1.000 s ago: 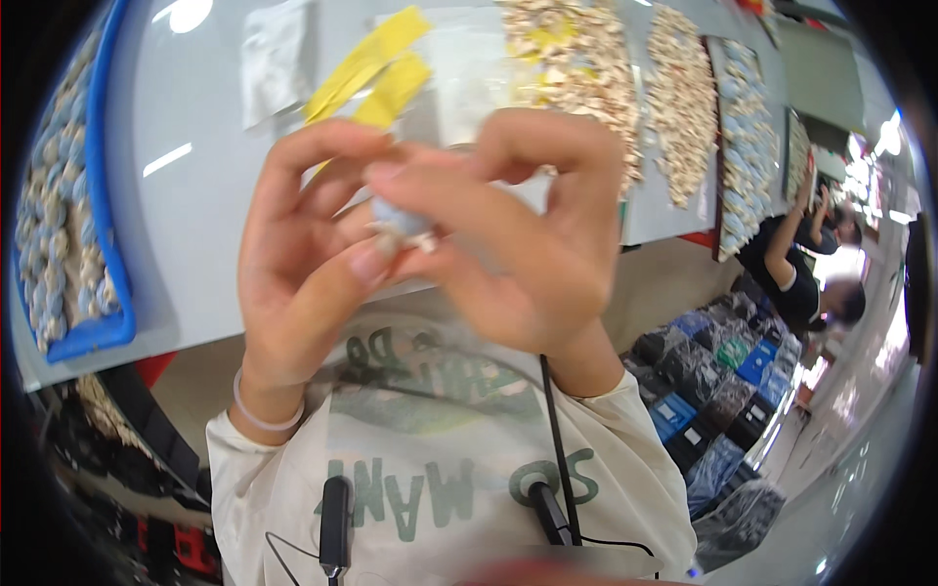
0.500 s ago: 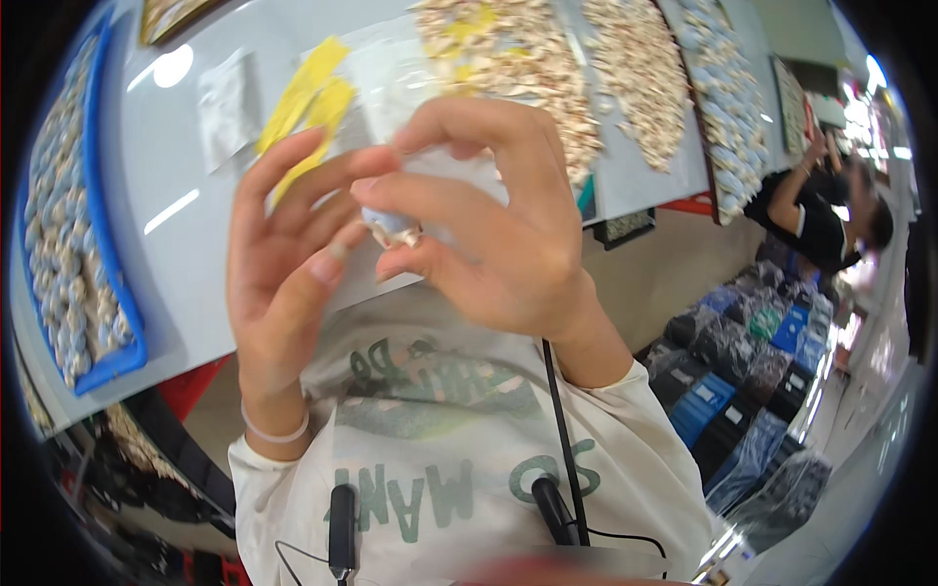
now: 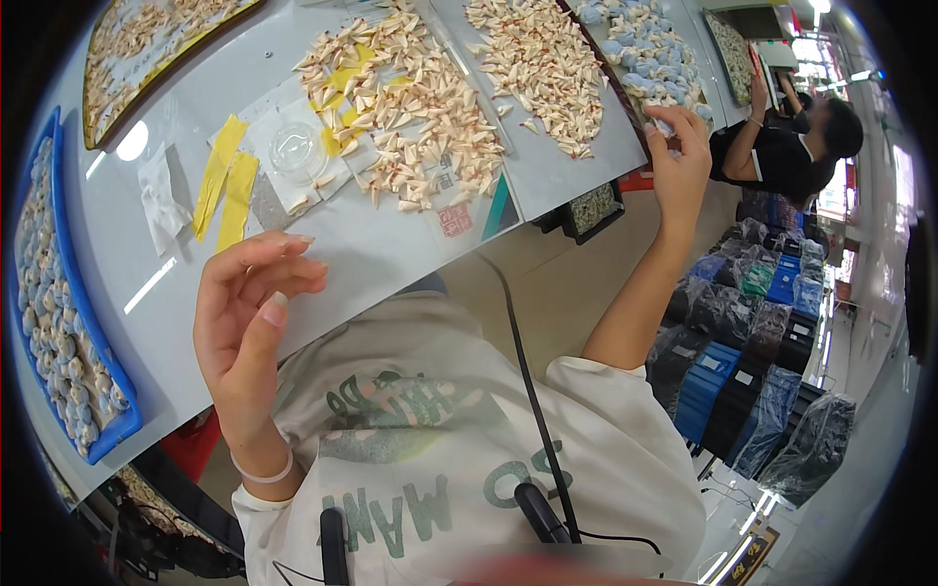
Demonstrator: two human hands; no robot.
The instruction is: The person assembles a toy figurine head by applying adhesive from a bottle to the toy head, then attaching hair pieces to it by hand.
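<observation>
Work in hand was at the dark-rimmed tray (image 3: 604,64) on the right of the counter (image 3: 391,234): my right hand (image 3: 681,166) at its near end, by the packed blue-and-white pieces (image 3: 655,59). My take: these called for a light thumb-and-index pinch, one piece at a time, gripped by the sides; a wide grab would likely drag neighbours over the rim. Going in over the near end looked safer than across the left rim, since the pale pointed bits (image 3: 537,78) lay just beside that and could get knocked.

Pose: right arm stretched out, forearm slanting up and right, wrist bent, fingers hooked left. Thumb and index tips were near each other; couldn't tell whether a piece sat between them or just lay behind. Left hand (image 3: 234,327) hung above the counter's near edge, left half, palm turned right, fingers loosely curled, thumb apart, nothing in it. Yellow strips (image 3: 237,200) lay just beyond its fingers; blue tray (image 3: 115,435) with similar pieces stood at the counter's left edge.
</observation>
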